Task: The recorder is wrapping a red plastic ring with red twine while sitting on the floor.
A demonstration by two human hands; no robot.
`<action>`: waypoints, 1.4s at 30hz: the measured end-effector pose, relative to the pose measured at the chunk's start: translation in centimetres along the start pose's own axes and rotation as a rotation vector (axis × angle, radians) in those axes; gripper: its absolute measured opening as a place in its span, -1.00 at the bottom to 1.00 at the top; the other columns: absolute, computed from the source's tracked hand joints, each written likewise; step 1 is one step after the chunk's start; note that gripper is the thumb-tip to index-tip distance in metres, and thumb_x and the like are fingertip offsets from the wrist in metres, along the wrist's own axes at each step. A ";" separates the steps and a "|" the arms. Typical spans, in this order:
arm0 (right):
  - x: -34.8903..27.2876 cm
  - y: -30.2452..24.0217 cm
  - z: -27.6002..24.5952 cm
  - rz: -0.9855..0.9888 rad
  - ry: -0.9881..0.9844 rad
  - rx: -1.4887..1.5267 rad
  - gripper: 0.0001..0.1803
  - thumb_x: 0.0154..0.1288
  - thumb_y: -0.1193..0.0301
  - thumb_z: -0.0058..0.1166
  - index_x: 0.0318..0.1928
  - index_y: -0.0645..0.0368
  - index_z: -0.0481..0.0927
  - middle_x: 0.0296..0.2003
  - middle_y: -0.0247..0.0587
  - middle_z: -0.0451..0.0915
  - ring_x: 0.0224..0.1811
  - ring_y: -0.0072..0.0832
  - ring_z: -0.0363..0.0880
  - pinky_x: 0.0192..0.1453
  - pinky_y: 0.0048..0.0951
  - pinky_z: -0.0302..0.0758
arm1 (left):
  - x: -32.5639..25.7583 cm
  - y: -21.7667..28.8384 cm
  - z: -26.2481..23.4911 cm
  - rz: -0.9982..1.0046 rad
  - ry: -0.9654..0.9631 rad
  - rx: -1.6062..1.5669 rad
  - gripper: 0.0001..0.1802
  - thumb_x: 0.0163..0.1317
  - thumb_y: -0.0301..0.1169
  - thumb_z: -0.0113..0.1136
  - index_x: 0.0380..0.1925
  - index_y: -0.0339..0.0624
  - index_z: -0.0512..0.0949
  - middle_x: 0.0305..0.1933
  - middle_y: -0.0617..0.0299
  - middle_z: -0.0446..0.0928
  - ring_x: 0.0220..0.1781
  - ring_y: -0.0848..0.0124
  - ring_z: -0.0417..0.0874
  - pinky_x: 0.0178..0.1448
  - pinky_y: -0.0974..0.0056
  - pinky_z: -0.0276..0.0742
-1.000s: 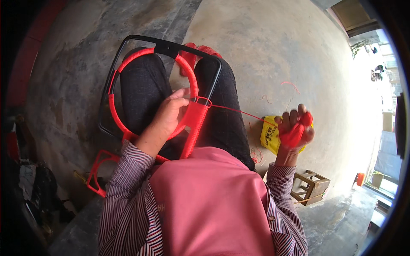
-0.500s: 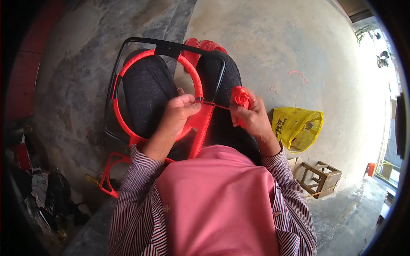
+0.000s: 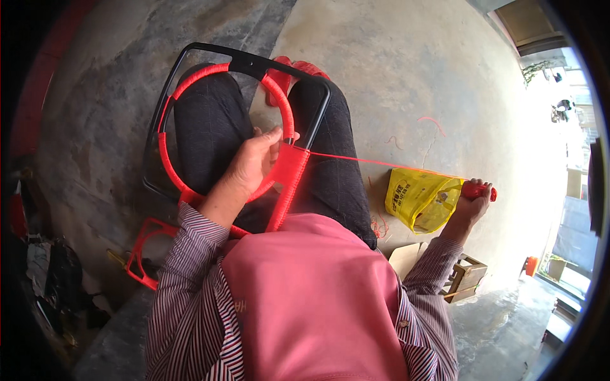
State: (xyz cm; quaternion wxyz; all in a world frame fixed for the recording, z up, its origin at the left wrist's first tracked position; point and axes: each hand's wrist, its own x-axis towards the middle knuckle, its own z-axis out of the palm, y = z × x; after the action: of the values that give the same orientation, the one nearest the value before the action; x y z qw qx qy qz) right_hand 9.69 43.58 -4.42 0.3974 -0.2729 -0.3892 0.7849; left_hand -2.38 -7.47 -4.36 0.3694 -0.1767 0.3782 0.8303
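Gripping a red cord bundle (image 3: 488,192), the right hand (image 3: 473,204) is curled tightly around it; taut strand (image 3: 356,159) runs to the red-wrapped black frame (image 3: 290,170) across the thighs (image 3: 340,197). Left hand (image 3: 253,162) clasps the frame's ring. Yellow bag (image 3: 406,197) sits on the floor (image 3: 381,70), mouth gaping; contents not clearly discernible.

Frame (image 3: 250,64) on lap (image 3: 213,130), bag (image 3: 406,197) right, apparently clutter (image 3: 56,273) far left.

A yellow bag (image 3: 406,200) with dark print sits on the bare grey floor (image 3: 381,82), its mouth open. Near it are a beige flat piece (image 3: 404,258) and a small wooden stool (image 3: 469,279). Dark, jumbled clutter (image 3: 62,276) fills the far left.
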 end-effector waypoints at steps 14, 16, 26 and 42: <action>-21.1 12.3 19.8 -0.043 -1.370 -1.051 -0.18 0.05 0.37 0.28 0.33 0.23 0.23 -0.24 0.04 0.64 -0.12 -0.12 0.66 -0.11 -0.32 0.53 | -1.9 0.5 0.6 -0.011 -0.271 -0.094 -0.50 0.45 -0.14 -0.14 0.16 -0.35 0.39 0.13 0.09 0.50 0.13 0.33 0.55 0.27 0.22 0.43; -20.5 12.7 19.7 -0.139 -1.409 -0.992 -0.12 0.03 0.40 0.29 0.37 0.21 0.17 -0.17 0.04 0.63 -0.10 -0.13 0.65 -0.11 -0.31 0.54 | -1.4 -0.2 0.2 0.011 -0.159 -0.079 -0.75 0.40 -0.34 -0.01 -0.03 -0.23 0.44 -0.09 0.18 0.58 -0.04 0.38 0.64 0.07 0.25 0.59; -23.5 13.8 23.2 -0.797 -1.365 -1.001 -0.40 -0.06 0.36 0.38 0.08 0.15 0.53 -0.05 -0.13 0.56 0.05 -0.14 0.48 0.15 -0.23 0.38 | -2.4 -1.4 0.8 0.830 0.175 0.789 -0.75 0.36 -0.34 0.12 -0.08 -0.27 0.44 -0.24 0.27 0.50 -0.17 0.60 0.49 -0.05 0.46 0.44; -9.9 6.2 7.3 0.482 -0.614 0.227 -0.68 0.24 0.15 0.06 -0.27 0.18 0.56 -0.30 -0.17 0.53 -0.29 -0.39 0.47 -0.19 -0.35 0.44 | -0.7 -0.4 0.9 0.333 0.202 0.422 -0.54 0.47 -0.14 -0.19 0.17 -0.22 0.37 -0.46 0.32 0.42 -0.58 0.64 0.32 -0.52 0.53 0.19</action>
State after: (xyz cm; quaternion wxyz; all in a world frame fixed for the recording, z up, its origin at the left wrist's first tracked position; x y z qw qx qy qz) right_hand 7.00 30.06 -4.38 0.0947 -0.0636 -0.3257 0.9386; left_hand -1.64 -6.93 -3.53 0.2172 -0.1130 0.6012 0.7607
